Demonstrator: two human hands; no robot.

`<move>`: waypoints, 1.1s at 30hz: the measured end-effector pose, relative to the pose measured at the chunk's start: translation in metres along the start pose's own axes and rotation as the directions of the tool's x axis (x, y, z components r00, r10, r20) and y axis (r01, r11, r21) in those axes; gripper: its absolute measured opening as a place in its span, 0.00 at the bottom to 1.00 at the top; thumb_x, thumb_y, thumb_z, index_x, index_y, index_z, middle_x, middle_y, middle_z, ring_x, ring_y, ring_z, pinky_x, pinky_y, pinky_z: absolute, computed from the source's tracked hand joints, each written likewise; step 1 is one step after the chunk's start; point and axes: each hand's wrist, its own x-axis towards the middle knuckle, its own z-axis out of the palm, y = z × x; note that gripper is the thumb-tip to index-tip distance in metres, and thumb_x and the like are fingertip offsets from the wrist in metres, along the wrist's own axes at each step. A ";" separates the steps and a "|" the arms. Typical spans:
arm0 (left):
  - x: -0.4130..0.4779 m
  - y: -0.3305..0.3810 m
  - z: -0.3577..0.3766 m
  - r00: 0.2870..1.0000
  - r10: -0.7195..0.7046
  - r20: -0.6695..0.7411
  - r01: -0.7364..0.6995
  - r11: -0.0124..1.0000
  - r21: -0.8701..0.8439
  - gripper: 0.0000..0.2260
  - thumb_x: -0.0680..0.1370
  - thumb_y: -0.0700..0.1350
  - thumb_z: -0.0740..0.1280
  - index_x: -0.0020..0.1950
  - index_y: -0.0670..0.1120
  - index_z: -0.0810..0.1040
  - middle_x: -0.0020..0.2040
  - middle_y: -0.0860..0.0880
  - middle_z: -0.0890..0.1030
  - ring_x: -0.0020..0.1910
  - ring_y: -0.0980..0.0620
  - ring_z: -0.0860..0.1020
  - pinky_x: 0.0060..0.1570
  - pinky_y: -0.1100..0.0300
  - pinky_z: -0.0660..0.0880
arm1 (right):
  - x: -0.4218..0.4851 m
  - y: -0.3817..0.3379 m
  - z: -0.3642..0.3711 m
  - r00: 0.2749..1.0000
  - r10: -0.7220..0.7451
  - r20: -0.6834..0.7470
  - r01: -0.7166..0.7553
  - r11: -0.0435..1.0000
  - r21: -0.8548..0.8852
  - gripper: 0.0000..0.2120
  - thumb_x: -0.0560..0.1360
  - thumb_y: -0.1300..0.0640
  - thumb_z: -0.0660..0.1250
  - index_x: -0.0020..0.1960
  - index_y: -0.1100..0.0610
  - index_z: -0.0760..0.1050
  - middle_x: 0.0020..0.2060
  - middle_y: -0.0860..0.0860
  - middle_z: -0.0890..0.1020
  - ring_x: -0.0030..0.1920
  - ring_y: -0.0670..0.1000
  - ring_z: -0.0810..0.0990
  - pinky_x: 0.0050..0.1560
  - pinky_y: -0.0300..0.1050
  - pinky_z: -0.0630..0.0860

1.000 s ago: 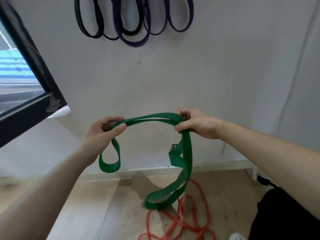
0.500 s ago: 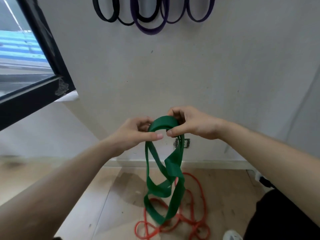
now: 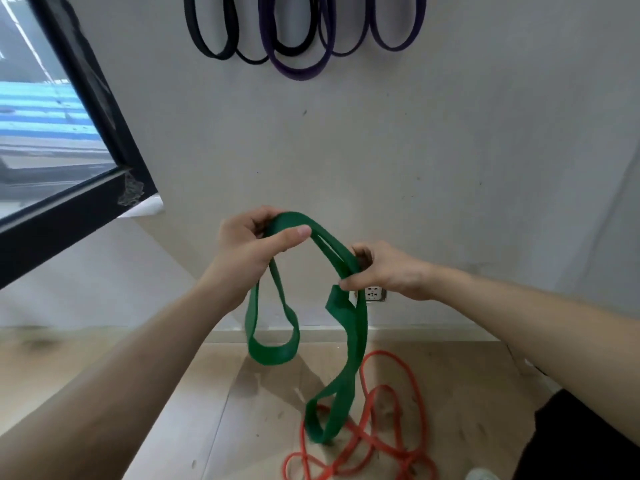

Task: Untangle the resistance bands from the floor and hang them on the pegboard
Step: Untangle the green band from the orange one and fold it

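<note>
Green band (image 3: 355, 327) pinched in left hand (image 3: 249, 244) and right hand (image 3: 388, 271) grips, loops dangling clear of wall.

A plain off-white wall (image 3: 433, 150), marked by a few small dark specks, is seen straight ahead. A black-framed window (image 3: 114, 133) is set at the upper left, with blue-striped surfaces shown beyond its glass. A white power socket (image 3: 373, 293) is mounted low on the wall, above a pale skirting board (image 3: 433, 332). The floor (image 3: 214, 410) is laid in light wood planks and evenly lit.
</note>
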 end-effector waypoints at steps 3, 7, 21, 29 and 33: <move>-0.001 -0.005 -0.013 0.998 -0.033 -0.044 0.034 0.999 0.011 0.10 0.72 0.46 0.77 0.50 0.44 0.85 0.37 0.54 0.82 0.40 0.55 0.80 0.47 0.61 0.79 | 0.003 -0.004 0.000 1.000 -0.025 -0.018 0.027 0.997 0.074 0.10 0.72 0.66 0.76 0.44 0.55 0.76 0.37 0.49 0.80 0.43 0.51 0.80 0.51 0.51 0.77; -0.002 -0.017 -0.035 0.988 -0.157 0.010 0.156 0.987 0.035 0.17 0.68 0.54 0.75 0.51 0.45 0.85 0.37 0.54 0.81 0.40 0.53 0.79 0.49 0.56 0.78 | 0.000 -0.016 -0.007 0.997 -0.057 -0.060 0.068 0.976 0.207 0.10 0.73 0.69 0.73 0.47 0.57 0.75 0.39 0.52 0.82 0.43 0.52 0.83 0.51 0.48 0.80; -0.013 -0.019 0.006 0.949 -0.110 0.294 0.059 0.982 0.177 0.13 0.71 0.45 0.78 0.54 0.45 0.85 0.47 0.47 0.87 0.47 0.48 0.85 0.52 0.55 0.80 | -0.008 -0.034 0.008 0.995 -0.080 0.054 0.080 0.997 0.006 0.11 0.71 0.68 0.76 0.48 0.60 0.75 0.39 0.51 0.80 0.40 0.48 0.80 0.40 0.38 0.75; -0.008 -0.020 0.005 0.987 -0.151 0.062 0.134 0.967 0.218 0.08 0.70 0.47 0.80 0.47 0.47 0.87 0.35 0.54 0.85 0.34 0.59 0.80 0.38 0.64 0.76 | -0.009 -0.016 -0.014 0.996 -0.046 -0.074 0.040 0.996 -0.081 0.11 0.74 0.54 0.76 0.53 0.55 0.79 0.49 0.57 0.83 0.48 0.53 0.82 0.55 0.52 0.79; -0.007 -0.020 0.003 0.991 -0.128 -0.030 0.131 0.966 0.221 0.09 0.69 0.49 0.81 0.45 0.48 0.86 0.38 0.49 0.86 0.37 0.54 0.82 0.44 0.55 0.80 | -0.010 -0.002 0.000 1.000 -0.002 0.003 0.003 0.996 -0.088 0.08 0.74 0.57 0.76 0.51 0.57 0.80 0.46 0.57 0.84 0.46 0.51 0.81 0.55 0.51 0.78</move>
